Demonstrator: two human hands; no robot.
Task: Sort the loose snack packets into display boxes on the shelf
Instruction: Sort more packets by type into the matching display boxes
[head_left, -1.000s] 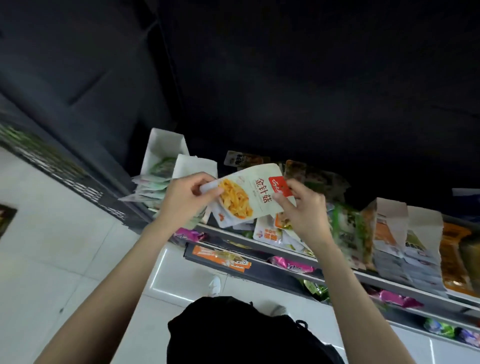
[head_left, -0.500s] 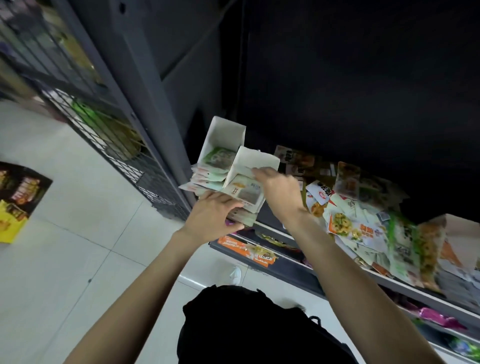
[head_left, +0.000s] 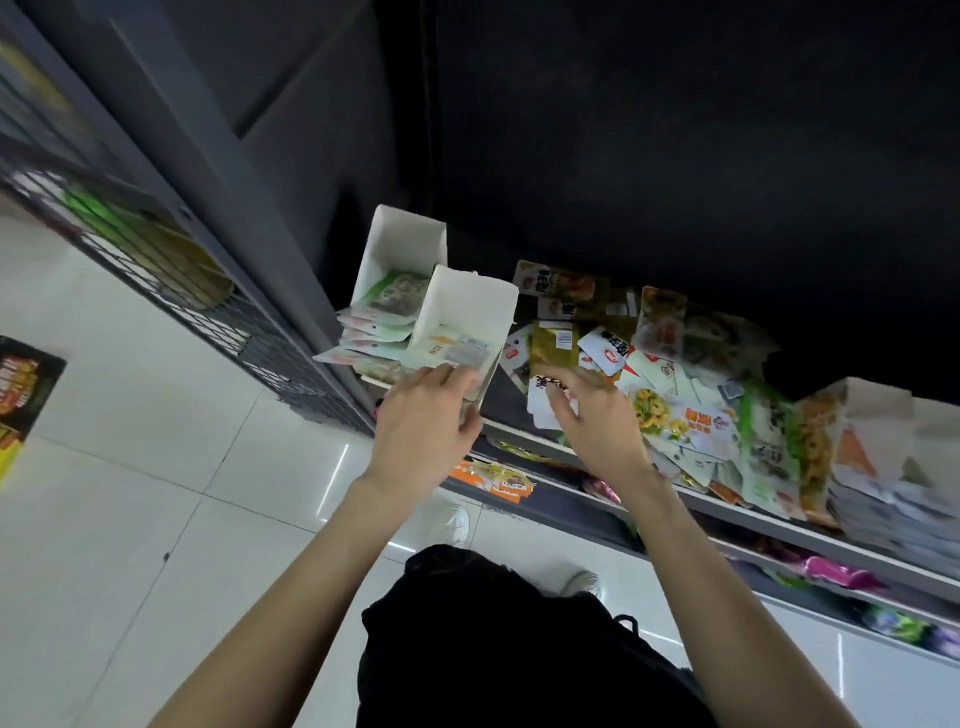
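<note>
The shelf (head_left: 769, 512) is running from near left to far right, and it is carrying a wide heap of loose snack packets (head_left: 675, 395) in its middle. At the left end two white display boxes are standing side by side: the far box (head_left: 400, 249) is holding green packets, and the nearer box (head_left: 467, 306) is holding pale packets, one showing a barcode.

The left hand (head_left: 423, 423) is resting with relaxed, nearly straight fingers against the front of the nearer box, touching the packets there. The right hand (head_left: 597, 415) is hovering over the left edge of the heap with fingers loosely bent; I cannot tell if it is pinching a packet.

The packets are flat, glossy and overlapping, in white, yellow and green. I think the heap is lying close to the shelf edge, so a pull on one packet could drag its neighbours down to the floor (head_left: 130, 467). A push on the nearer box could also spill its packets.
</note>
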